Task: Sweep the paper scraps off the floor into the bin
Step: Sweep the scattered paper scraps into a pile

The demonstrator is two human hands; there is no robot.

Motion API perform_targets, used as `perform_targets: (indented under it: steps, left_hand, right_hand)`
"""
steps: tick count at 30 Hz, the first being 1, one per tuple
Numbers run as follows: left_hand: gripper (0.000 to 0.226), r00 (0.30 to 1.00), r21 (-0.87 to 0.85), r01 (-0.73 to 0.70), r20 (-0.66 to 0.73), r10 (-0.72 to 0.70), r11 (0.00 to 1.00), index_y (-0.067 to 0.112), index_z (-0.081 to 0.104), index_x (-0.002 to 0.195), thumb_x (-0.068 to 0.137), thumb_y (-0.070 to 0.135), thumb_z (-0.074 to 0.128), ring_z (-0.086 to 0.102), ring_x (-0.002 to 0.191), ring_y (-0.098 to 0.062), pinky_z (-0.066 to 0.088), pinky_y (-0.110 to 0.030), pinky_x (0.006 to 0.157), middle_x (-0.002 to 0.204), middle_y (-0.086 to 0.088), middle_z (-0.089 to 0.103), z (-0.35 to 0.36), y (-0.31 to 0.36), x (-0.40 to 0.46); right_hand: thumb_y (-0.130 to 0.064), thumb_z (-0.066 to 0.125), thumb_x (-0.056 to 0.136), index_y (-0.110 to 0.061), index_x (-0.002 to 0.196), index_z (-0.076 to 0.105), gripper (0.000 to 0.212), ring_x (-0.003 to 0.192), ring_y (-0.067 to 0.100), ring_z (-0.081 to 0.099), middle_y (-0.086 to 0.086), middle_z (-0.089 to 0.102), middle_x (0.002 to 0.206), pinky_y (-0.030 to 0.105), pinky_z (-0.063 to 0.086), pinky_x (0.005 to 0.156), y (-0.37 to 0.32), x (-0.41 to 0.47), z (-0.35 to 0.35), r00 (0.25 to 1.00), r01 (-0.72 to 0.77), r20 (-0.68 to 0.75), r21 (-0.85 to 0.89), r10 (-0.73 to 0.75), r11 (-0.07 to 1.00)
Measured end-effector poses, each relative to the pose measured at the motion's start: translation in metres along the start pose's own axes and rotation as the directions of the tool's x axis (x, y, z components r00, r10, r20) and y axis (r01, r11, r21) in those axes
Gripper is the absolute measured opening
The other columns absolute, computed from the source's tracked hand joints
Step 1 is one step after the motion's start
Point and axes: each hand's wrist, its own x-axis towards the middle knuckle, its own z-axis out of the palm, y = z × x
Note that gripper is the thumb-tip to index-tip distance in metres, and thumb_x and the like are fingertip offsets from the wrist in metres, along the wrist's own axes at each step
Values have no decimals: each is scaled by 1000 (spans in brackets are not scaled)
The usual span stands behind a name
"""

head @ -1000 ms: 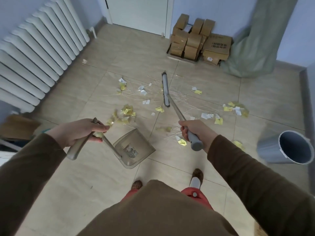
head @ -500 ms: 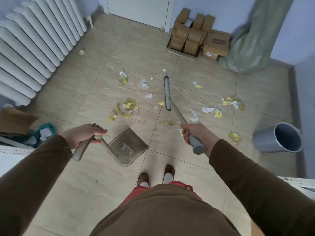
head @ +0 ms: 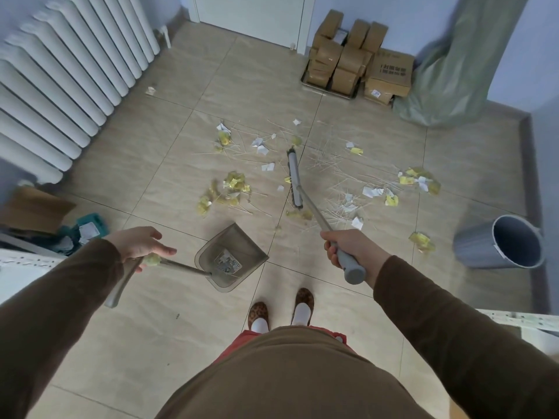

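Yellow and white paper scraps (head: 233, 187) and thin sticks lie scattered over the beige tiles ahead of me. My right hand (head: 351, 247) grips the grey handle of a broom (head: 295, 179), whose head rests on the floor amid the scraps. My left hand (head: 140, 246) holds the long handle of a translucent brown dustpan (head: 231, 257), fingers partly loosened, with a yellow scrap at the grip. The pan sits low in front of my feet with only a label inside. A grey bin (head: 502, 243) lies tipped at the right, mouth toward me.
A white radiator (head: 66, 74) lines the left wall. Cardboard boxes (head: 354, 60) and a green sack (head: 453, 65) stand at the back by a white door. More clutter, a box and teal items (head: 75, 228), sits at the left. My shoes (head: 281, 309) are just behind the dustpan.
The view has drawn back and shifted right. The broom head slid slightly toward me. My left fingers have loosened on the dustpan handle, and the pan has swung lower to the floor.
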Motion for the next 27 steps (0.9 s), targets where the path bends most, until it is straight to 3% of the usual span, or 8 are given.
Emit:
perform_targets:
  steps: [4,14,20,24,27]
  left_hand:
    - [79,997,116,-53,-47,58,992,5,55,134,70,38,88,53,122,-35,39,-44,111,135,-18,57,-5,1,4]
    - [61,933,64,-305,-179,311,950,9,56,134,85,38,75,52,129,-30,41,-39,99,143,-14,55,7,55,9]
    - [46,875,-60,-462,-195,443,885,9,59,132,92,31,68,52,129,-25,42,-38,100,138,-10,59,32,79,7]
    - [45,899,-80,-429,-132,417,900,8,58,132,93,30,67,54,127,-26,42,-40,105,138,-12,59,46,80,12]
    - [44,922,-110,-383,-105,372,917,9,59,131,93,31,67,56,124,-24,42,-39,104,136,-10,61,53,79,18]
  right_hand:
    - [-15,61,98,-8,88,52,16,32,3,43,2,47,66,14,40,32,5,0,3,1000,-9,3,-19,9,1000]
    - [-27,64,96,-10,97,53,21,36,4,43,2,50,67,16,40,31,3,-1,11,999,-8,53,-25,10,1000]
    - [-8,59,97,-3,102,53,10,48,10,58,7,58,71,18,49,36,-10,13,37,951,-170,281,132,128,977]
    - [-2,51,98,-5,136,41,39,48,9,56,14,65,82,17,47,35,-30,34,62,868,-265,469,166,160,950]
    - [-2,46,100,-9,136,35,39,41,7,47,13,63,79,17,45,34,-48,56,92,806,-295,566,131,173,946]
